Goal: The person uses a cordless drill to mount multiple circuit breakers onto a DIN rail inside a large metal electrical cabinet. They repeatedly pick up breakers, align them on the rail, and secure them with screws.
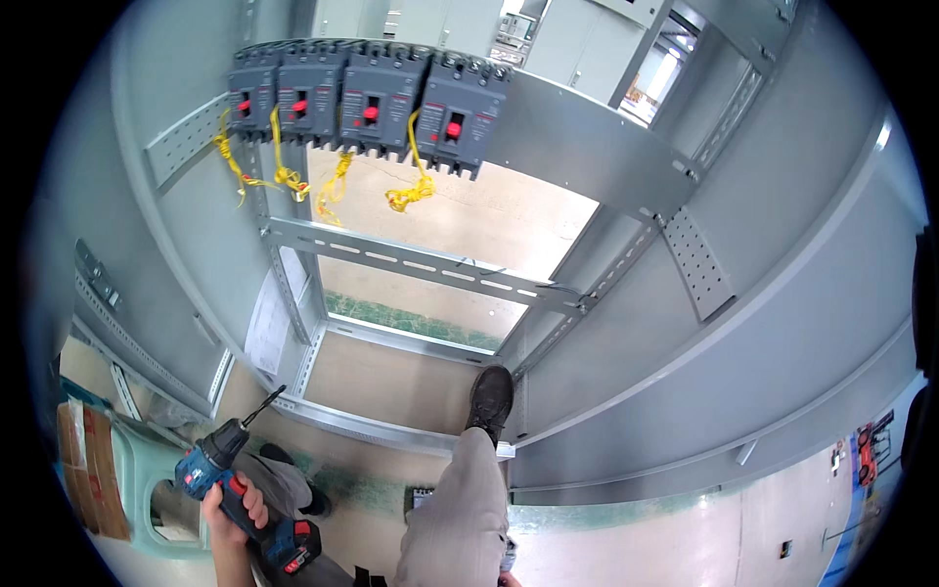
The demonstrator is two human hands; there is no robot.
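- Left hand (233,511): closed around the pistol grip of a blue-and-black cordless drill with a red battery pack (245,494); fingers wrap the handle fully, and the tool is carried low at the person's left side, well apart from the cabinet's fittings.
- Right hand (508,580): only a sliver shows at the lower edge beside the raised knee; whether it is open or clenched cannot be told, and nothing is seen in it.
- Drill bit (264,405): a thin dark bit in the chuck, angled upward and to the right toward the lower frame of the cabinet, touching nothing.
- Stance: a dark work shoe (490,399) is planted on the grey metal bottom rail (372,428) of the open cabinet, the grey trouser leg (455,509) bent above it.
- Work piece: a tall grey sheet-metal electrical cabinet (782,323), open through to the floor behind, with a slotted horizontal cross rail (421,264) at mid height.
- Fitted parts: four dark grey moulded circuit breakers with red toggles (367,98) stand in a row on the upper rail; yellow twisted ties (411,191) hang below them.
- Surroundings: a pale green plastic stool (132,484) stands at the left, near the drill.
- Step in hand (judgement): the drill is held at rest between fastenings, the person stepping up to the frame.
- Next move (judgement): calls for lifting the tool and setting the bit square to a rail hole or screw, the frame steadied.
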